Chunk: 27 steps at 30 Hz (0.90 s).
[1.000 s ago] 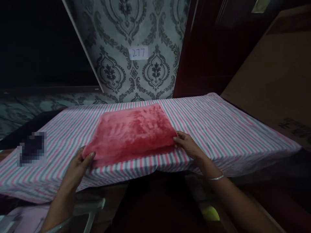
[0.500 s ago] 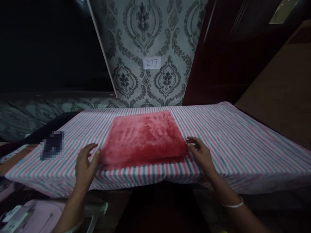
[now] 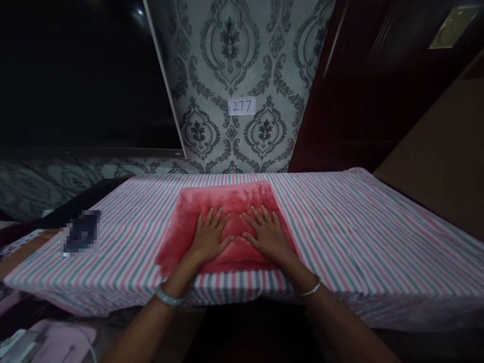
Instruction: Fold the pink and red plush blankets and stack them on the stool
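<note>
A folded red plush cloth (image 3: 223, 199) lies on a table covered with a pink, grey and white striped sheet (image 3: 340, 222). My left hand (image 3: 209, 237) rests flat on top of the cloth, fingers spread and open. Beside it, my right hand (image 3: 264, 234) also lies flat on the cloth with fingers apart. Both palms press down near the cloth's front half, close to the table's near edge. Each wrist wears a bangle.
A dark blurred object (image 3: 81, 233) sits on the sheet at the left. Patterned grey wallpaper with a small label reading 277 (image 3: 242, 106) stands behind the table. A dark wooden door (image 3: 359, 91) is at the right. Pinkish items (image 3: 56, 343) lie low at the bottom left.
My hands left the cloth's two side edges and moved inward onto its top, now lying flat side by side. The view has shifted slightly.
</note>
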Each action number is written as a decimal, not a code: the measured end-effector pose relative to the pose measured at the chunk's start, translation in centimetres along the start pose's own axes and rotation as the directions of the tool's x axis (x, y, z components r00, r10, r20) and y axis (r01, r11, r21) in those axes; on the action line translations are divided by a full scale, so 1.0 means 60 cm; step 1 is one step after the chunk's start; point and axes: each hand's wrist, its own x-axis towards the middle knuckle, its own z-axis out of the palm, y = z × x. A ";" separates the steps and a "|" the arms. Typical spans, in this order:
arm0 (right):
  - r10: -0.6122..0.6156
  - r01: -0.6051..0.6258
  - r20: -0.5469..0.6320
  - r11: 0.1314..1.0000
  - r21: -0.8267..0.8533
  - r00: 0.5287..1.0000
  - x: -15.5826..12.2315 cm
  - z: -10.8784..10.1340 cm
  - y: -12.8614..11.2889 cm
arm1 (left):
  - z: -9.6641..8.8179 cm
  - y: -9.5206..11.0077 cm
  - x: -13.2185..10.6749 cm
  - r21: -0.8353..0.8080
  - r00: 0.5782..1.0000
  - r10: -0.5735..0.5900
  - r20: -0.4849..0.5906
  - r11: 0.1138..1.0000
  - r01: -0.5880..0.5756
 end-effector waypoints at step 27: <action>0.220 -0.217 -0.066 0.975 0.042 0.973 0.179 0.014 0.057 | -0.002 -0.108 0.125 0.055 0.951 -0.308 -0.022 0.950 0.308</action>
